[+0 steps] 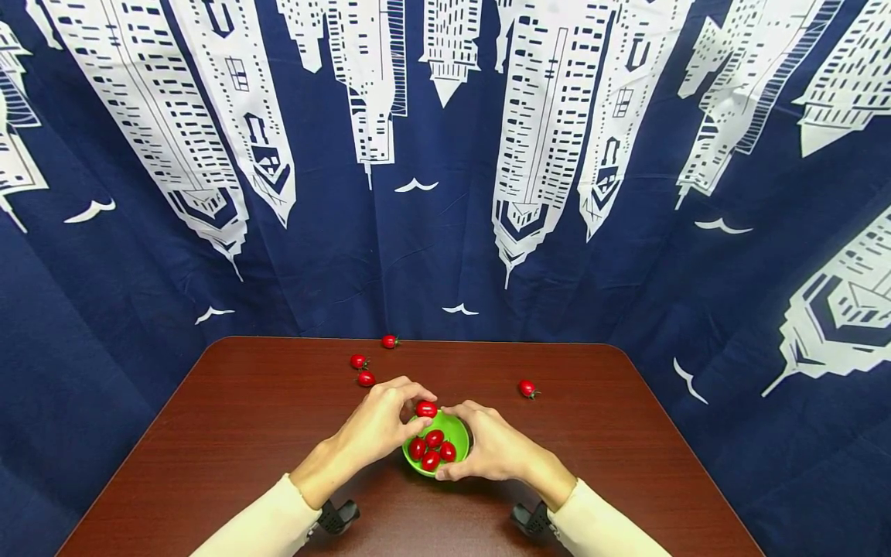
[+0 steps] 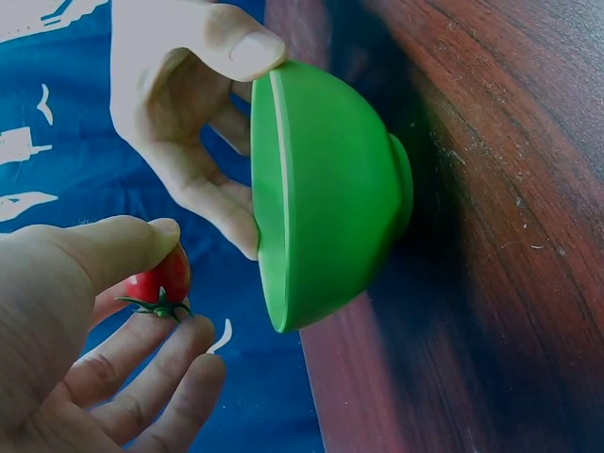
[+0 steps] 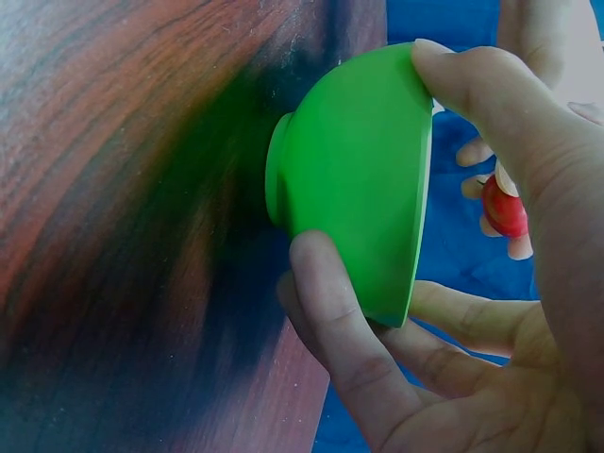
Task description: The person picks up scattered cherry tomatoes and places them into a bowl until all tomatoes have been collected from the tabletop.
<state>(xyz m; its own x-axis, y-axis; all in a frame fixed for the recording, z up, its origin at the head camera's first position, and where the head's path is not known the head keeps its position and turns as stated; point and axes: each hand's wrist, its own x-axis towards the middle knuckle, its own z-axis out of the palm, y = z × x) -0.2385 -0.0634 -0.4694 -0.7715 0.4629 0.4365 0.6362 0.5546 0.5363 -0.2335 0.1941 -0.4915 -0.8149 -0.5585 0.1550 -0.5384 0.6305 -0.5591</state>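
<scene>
My left hand (image 1: pixel 381 422) pinches a red cherry tomato (image 1: pixel 427 409) between thumb and fingers, over the far left side of a small green bowl (image 1: pixel 454 425). Its green leafy stem end shows in the left wrist view, where the tomato (image 2: pixel 166 276) is apart from the bowl (image 2: pixel 330 198). With thumb and fingers spread around the bowl's right side, my right hand (image 1: pixel 496 445) grips it; the thumb is at the rim in the right wrist view. Inside the bowl lie several red cherry tomatoes (image 1: pixel 435 439), hidden by its wall in both wrist views.
On the brown wooden table (image 1: pixel 264 418), two cherry tomatoes (image 1: pixel 366 378) lie close together at the back left. Another tomato (image 1: pixel 390 341) sits near the far edge, and one more tomato (image 1: pixel 527 388) lies to the right. A blue curtain (image 1: pixel 431 255) with white buildings hangs behind.
</scene>
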